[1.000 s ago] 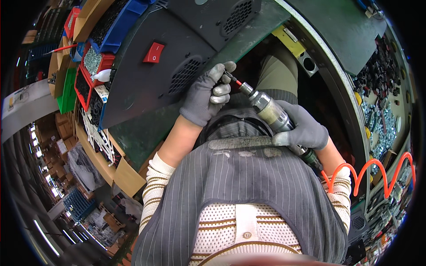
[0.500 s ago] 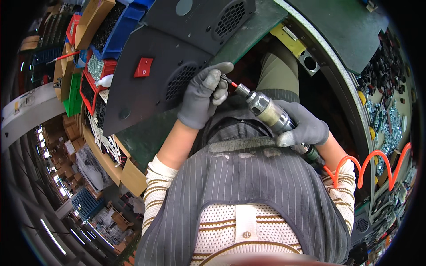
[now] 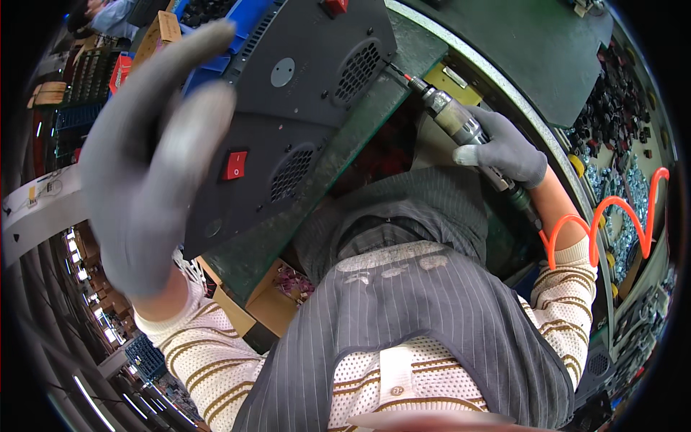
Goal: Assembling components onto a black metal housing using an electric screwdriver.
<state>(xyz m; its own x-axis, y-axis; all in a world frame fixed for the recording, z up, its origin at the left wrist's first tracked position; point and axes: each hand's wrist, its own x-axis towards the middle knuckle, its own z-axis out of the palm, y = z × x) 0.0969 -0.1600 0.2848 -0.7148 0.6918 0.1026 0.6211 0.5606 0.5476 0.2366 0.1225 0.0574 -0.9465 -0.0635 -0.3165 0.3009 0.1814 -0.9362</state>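
Note:
Wrapped in a grey glove, my right hand is closed around a pneumatic screwdriver. The driver's dark bit meets or nearly meets the edge of a black metal panel, beside its honeycomb fan grille; contact is hard to tell. A second black panel lies against it on the near side, with a red rocker switch and another grille. My left hand, also gloved and slightly blurred, is raised above the panels' left side. Its fingers are apart and nothing shows in them.
An orange coiled air hose runs from the driver to the right. Loose screws and black parts lie at the far right. Blue bins stand behind the panels. A cardboard box sits below the green bench edge.
My left hand has left the driver's tip, moved left and up, and spread its fingers. The driver has moved up to the far panel's edge. Both panels appear shifted in view.

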